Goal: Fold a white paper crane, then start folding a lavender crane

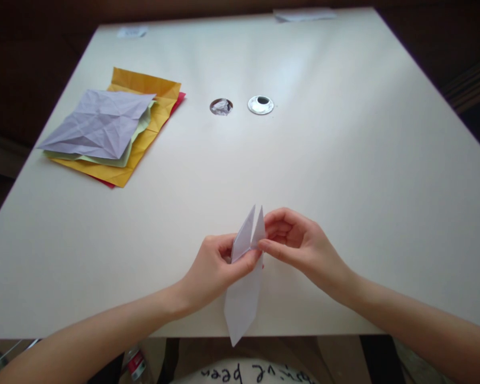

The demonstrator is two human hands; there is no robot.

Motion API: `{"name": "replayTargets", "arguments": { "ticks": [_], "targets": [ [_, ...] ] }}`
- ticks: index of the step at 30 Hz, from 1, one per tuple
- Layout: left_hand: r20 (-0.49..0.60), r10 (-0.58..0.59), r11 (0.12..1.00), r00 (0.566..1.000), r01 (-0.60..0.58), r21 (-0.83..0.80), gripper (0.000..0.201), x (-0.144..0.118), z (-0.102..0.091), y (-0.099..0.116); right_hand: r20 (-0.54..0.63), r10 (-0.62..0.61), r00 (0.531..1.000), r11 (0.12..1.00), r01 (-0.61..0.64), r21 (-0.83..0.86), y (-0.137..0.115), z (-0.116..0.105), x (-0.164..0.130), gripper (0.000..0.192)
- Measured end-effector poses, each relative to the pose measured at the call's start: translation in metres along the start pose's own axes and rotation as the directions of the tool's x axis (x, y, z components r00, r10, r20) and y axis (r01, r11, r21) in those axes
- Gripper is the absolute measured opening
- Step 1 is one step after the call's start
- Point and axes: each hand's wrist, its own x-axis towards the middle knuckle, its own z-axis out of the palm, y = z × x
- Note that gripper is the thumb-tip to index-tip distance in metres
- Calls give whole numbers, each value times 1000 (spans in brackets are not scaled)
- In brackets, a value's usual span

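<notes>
The bench lies bare across its whole right half, from the near edge to the far right corner, so a hand could sweep there unhindered. Toward the far left corner a stack of creased paper sheets takes up the surface, near the left edge. At the middle, toward the far edge, an open cable hole and a silver grommet cap sit side by side, both low. Between stack and near edge the surface is open. At the near edge, both hands and a folded white paper fill the middle.
</notes>
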Motion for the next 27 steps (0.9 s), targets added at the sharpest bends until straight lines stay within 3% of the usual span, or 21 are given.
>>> {"name": "replayTargets", "arguments": {
  "ticks": [3,7,14,19,27],
  "targets": [
    [11,60,994,998,-60,86,29,-3,4,-2,68,60,996,995,-54,-85,-1,1,0,16],
    [47,76,991,996,-80,109,27,-4,7,-2,72,82,994,988,-72,-138,-3,2,-1,16],
    [97,72,990,993,-84,118,27,-4,6,-1,57,20,998,984,-9,-180,-3,-1,-2,26],
    [131,43,991,990,-58,117,30,-5,6,-2,6,-68,998,977,68,-201,-7,-4,-2,16],
    [194,-4,995,981,-15,97,27,-4,6,-1,-25,-119,993,976,112,-185,-9,-4,-3,22]
  ]
}}
